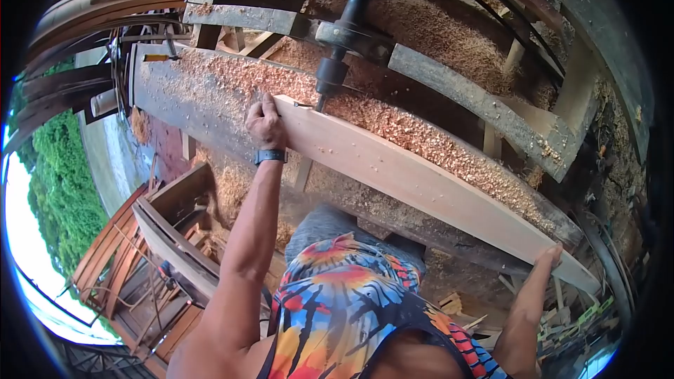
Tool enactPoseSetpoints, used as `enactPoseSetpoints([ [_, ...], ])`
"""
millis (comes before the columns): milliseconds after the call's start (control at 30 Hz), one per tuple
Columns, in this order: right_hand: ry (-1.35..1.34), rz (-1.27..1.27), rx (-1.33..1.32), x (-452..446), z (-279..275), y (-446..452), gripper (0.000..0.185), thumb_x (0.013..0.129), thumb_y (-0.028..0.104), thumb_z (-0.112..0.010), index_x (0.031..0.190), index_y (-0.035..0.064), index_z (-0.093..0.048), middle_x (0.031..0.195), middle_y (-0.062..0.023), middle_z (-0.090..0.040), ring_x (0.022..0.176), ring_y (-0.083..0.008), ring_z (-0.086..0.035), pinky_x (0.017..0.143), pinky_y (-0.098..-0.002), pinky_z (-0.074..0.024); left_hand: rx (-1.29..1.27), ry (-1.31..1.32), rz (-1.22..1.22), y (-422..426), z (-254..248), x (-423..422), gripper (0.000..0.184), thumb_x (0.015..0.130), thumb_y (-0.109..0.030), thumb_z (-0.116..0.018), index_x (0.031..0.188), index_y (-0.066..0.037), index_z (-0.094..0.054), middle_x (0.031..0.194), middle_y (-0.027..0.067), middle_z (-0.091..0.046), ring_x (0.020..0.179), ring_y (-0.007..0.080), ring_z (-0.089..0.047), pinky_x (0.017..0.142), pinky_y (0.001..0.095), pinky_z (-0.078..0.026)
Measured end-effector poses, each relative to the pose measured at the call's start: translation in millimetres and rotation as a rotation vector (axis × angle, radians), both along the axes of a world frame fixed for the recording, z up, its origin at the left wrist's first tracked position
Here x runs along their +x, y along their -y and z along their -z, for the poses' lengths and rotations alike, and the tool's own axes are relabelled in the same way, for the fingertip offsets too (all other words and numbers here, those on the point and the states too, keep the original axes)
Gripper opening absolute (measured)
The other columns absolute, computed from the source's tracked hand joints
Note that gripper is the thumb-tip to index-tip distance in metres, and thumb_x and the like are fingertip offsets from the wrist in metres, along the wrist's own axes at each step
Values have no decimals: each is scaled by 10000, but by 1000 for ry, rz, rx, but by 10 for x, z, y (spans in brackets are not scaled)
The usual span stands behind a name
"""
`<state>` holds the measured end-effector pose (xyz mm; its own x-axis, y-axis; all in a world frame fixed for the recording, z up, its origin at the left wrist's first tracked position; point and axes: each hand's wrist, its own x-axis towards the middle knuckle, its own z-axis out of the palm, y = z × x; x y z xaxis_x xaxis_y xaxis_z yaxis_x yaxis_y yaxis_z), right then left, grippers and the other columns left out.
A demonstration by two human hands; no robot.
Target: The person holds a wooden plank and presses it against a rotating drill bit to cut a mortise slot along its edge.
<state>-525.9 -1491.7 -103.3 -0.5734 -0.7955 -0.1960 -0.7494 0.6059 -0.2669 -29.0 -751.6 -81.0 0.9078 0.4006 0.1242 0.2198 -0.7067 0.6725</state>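
A long pale wooden board (421, 182) lies across the sawdust-covered bench, slanting down toward the right. At its left end, my left hand (266, 123) is closed on the wood, with a dark watch (270, 156) on the wrist. Far along the board, near its right end, my right hand (550, 257) grips the lower edge; most of its fingers are hidden. Beside my left hand, a drill chuck (331, 76) on a dark spindle points at the board's upper edge. Its bit (320, 103) is at that edge; whether it is in the wood, I cannot tell.
Wood shavings (393, 123) are heaped along the bench (165, 98) behind the board. A tool with a yellow handle (160, 57) lies at the bench's far left. Grey wooden rails (449, 84) flank the spindle. Stacked timber (116, 260) stands at lower left.
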Motion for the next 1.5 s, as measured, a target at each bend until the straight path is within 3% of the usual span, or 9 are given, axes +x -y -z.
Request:
enactPoseSetpoints([
  [167,10,-4,-75,-364,128,647,757,867,465,-751,1332,-117,-618,1339,-268,-647,1103,-398,-691,942,-478,-581,35,-63,-32,511,-137,-341,429,1033,-324,-679,757,5,-674,651,140,-620,599,212,-546,601,415,-456],
  [200,123,-10,-68,-463,170,682,794,866,467,-748,1380,-114,-579,1350,-273,-643,1130,-395,-689,970,-478,-572,39,-70,-40,527,-151,-340,430,1035,-322,-677,755,4,-673,650,141,-620,598,210,-544,601,415,-455],
  [367,55,-47,-49,-359,90,586,779,866,505,-744,1319,-113,-601,1261,-250,-682,1100,-373,-685,938,-469,-585,-3,-79,0,497,-175,-294,436,1048,-311,-658,750,6,-674,632,127,-596,593,188,-515,597,400,-442],
  [533,118,-81,-35,-440,109,593,852,851,495,-759,1389,-130,-546,1360,-257,-630,1124,-386,-686,974,-466,-576,-103,-37,18,399,-109,-270,408,1025,-262,-706,717,2,-667,608,55,-562,601,133,-467,574,359,-403],
  [767,90,-103,-69,-215,52,369,896,854,487,-764,1431,-132,-471,1352,-295,-621,1137,-392,-672,967,-476,-579,-194,-43,-21,272,-133,-143,440,1037,-241,-695,679,4,-625,595,-22,-511,606,90,-409,558,342,-358],
  [933,112,-104,-68,-247,234,312,867,852,499,-751,1403,-128,-515,1357,-307,-629,1168,-430,-657,1008,-487,-550,-154,-64,-29,28,-128,13,417,1034,-313,-693,812,34,-758,643,0,-617,622,87,-481,570,314,-400],
  [1200,59,-115,-21,-245,310,344,759,908,485,-670,1339,-138,-611,1332,-255,-658,1165,-369,-673,992,-451,-561,-131,0,6,-43,-151,140,488,1038,-324,-680,690,17,-652,583,45,-531,601,128,-450,568,373,-375],
  [1333,22,-132,-89,-395,517,621,769,904,558,-619,1283,-109,-679,1302,-251,-684,1171,-379,-659,1018,-458,-531,-47,-6,-60,25,23,2,486,1031,-336,-668,704,24,-668,622,121,-602,598,193,-509,597,413,-413],
  [1500,111,-183,-56,-533,464,1093,798,872,530,-678,1335,-117,-615,1320,-258,-670,1124,-387,-691,968,-469,-572,-18,-119,-76,550,-224,-295,459,1045,-346,-645,782,27,-701,670,143,-641,607,221,-542,610,423,-441],
])
